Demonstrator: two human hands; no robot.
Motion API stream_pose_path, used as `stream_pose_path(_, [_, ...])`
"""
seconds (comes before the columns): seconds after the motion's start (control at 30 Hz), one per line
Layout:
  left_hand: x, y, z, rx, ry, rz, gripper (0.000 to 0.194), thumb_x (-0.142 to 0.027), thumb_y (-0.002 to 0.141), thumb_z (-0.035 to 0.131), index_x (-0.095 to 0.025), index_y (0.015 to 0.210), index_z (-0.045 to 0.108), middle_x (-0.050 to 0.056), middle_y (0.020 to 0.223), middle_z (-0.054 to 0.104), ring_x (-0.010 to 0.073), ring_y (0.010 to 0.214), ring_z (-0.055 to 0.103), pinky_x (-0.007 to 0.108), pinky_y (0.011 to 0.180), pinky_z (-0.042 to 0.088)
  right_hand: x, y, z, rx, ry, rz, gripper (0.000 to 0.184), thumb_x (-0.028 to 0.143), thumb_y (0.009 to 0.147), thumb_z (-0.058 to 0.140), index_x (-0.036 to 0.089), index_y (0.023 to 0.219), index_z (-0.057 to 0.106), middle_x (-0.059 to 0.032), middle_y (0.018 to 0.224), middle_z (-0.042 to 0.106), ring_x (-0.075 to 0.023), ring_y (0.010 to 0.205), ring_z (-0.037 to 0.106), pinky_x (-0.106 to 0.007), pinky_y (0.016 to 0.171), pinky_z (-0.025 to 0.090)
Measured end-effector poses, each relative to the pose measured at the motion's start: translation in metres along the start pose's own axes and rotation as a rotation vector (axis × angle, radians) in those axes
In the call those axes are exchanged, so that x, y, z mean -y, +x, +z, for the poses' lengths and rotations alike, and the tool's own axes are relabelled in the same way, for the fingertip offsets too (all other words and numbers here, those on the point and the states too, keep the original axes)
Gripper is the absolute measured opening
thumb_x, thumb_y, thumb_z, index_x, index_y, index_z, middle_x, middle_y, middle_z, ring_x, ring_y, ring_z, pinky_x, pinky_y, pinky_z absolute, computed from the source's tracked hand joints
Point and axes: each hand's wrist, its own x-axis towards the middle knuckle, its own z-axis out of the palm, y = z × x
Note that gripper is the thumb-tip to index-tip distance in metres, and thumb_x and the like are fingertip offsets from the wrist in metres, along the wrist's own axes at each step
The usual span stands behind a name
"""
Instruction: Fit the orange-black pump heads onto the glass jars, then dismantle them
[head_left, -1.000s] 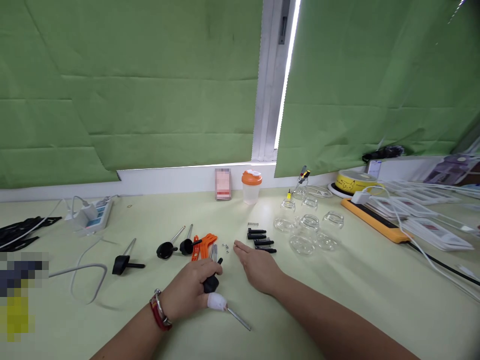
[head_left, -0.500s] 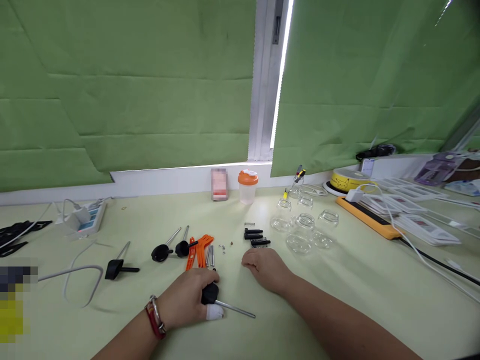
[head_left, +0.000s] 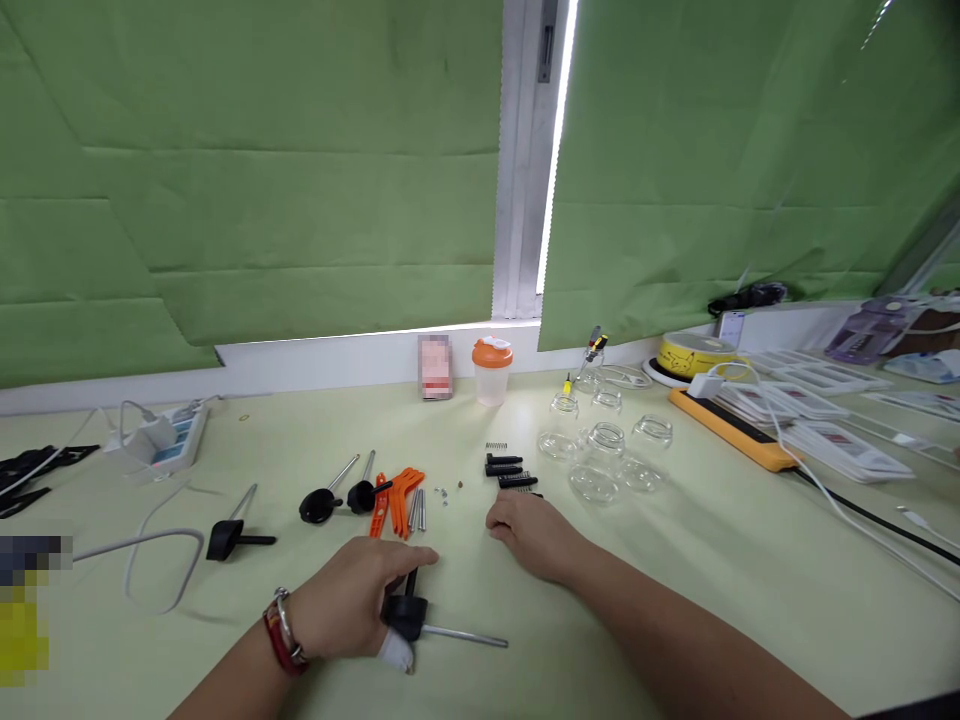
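My left hand (head_left: 349,598) rests around a black plastic piece with a metal rod (head_left: 406,617). Its index finger stretches past the piece and its thumb, wrapped in white, lies beside it; the fingers are spread, not clamped. My right hand (head_left: 536,535) lies curled on the table, fingers closed, and what is under them is hidden. Just behind it lie several black plastic shafts (head_left: 504,470) and a spring (head_left: 496,446). Orange plastic parts (head_left: 405,500) and metal pins (head_left: 418,510) lie beyond my left hand, with tiny hardware bits (head_left: 442,493) to their right.
More black pieces with rods (head_left: 319,505) lie left of the orange parts, another (head_left: 229,540) farther left. Glass jars (head_left: 604,440) stand back right, near an orange power strip (head_left: 739,430). An orange-lidded cup (head_left: 492,372) stands by the wall. A white cable (head_left: 199,550) loops at left.
My left hand has shifted left and its fingers have loosened and spread. The black piece with the rod has turned and moved slightly nearer me. My right hand has barely moved.
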Motion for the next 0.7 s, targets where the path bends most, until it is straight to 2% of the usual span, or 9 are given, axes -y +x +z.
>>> stream_pose_path(0.13, [-0.004,-0.001,-0.004,-0.054,-0.092,0.073,0.062,-0.030,0.059,0.076,-0.029,0.118,0.058,0.006,0.102,0.059,0.0217,0.082,0.057,0.030,0.072,0.045,-0.002,0.000,-0.001,0.002,0.020,0.018,0.015,0.016,0.082,0.052,0.019,0.084,0.066,-0.0043,0.091,0.065,-0.0175,0.082,0.059,-0.025,0.069,0.039])
stream_pose_path(0.2, [-0.006,-0.001,-0.007,-0.004,-0.177,0.113,0.059,-0.020,0.061,0.072,-0.031,0.117,0.058,0.007,0.113,0.054,0.0212,0.087,0.057,0.031,0.075,0.046,-0.004,0.000,0.000,0.002,0.036,0.023,0.014,0.016,0.080,0.054,0.019,0.085,0.066,-0.0040,0.091,0.065,-0.0175,0.082,0.058,-0.025,0.068,0.039])
stream_pose_path(0.27, [-0.007,-0.001,-0.008,0.072,-0.252,0.137,0.052,-0.013,0.065,0.066,-0.030,0.113,0.061,0.006,0.114,0.055,0.0203,0.089,0.058,0.030,0.078,0.046,-0.005,0.000,0.000,0.003,0.047,0.024,0.013,0.015,0.079,0.054,0.019,0.082,0.066,-0.0037,0.090,0.065,-0.0167,0.080,0.058,-0.025,0.067,0.039])
stream_pose_path(0.37, [-0.007,0.001,-0.007,0.148,-0.339,0.121,0.037,-0.016,0.070,0.064,-0.025,0.106,0.063,0.005,0.099,0.061,0.0208,0.088,0.057,0.030,0.079,0.046,-0.005,-0.001,0.000,0.001,0.056,0.033,0.013,0.015,0.080,0.052,0.018,0.077,0.065,-0.0032,0.087,0.065,-0.0157,0.078,0.057,-0.025,0.067,0.038])
stream_pose_path(0.43, [-0.007,0.001,-0.006,0.166,-0.421,0.059,0.033,-0.024,0.073,0.065,-0.023,0.105,0.062,0.005,0.094,0.062,0.0208,0.086,0.056,0.030,0.078,0.046,-0.003,-0.001,-0.002,0.009,0.068,0.054,0.012,0.015,0.079,0.054,0.018,0.075,0.064,-0.0032,0.087,0.065,-0.0158,0.078,0.057,-0.025,0.067,0.038])
stream_pose_path(0.53, [-0.007,0.002,-0.003,0.170,-0.665,-0.090,0.033,-0.035,0.078,0.061,-0.023,0.108,0.058,0.004,0.091,0.060,0.0182,0.076,0.056,0.028,0.068,0.046,-0.001,-0.002,-0.005,0.022,0.124,0.087,0.010,0.018,0.079,0.056,0.018,0.074,0.064,-0.0032,0.085,0.066,-0.0160,0.077,0.056,-0.025,0.066,0.038])
stream_pose_path(0.63, [-0.005,0.002,0.001,0.165,-0.965,-0.211,0.038,-0.043,0.084,0.053,-0.022,0.115,0.051,0.001,0.070,0.057,0.0145,0.057,0.054,0.026,0.056,0.043,-0.004,-0.002,-0.005,0.015,0.256,0.111,0.010,0.020,0.079,0.055,0.019,0.077,0.064,-0.0025,0.081,0.065,-0.0149,0.073,0.055,-0.024,0.063,0.038])
stream_pose_path(0.7, [-0.003,0.002,0.004,0.152,-1.089,-0.249,0.040,-0.045,0.084,0.050,-0.020,0.115,0.050,-0.002,0.057,0.050,0.0134,0.048,0.050,0.026,0.050,0.040,-0.008,-0.001,-0.002,0.020,0.375,0.132,0.009,0.020,0.078,0.055,0.019,0.078,0.064,-0.0018,0.077,0.064,-0.0135,0.068,0.053,-0.023,0.060,0.039])
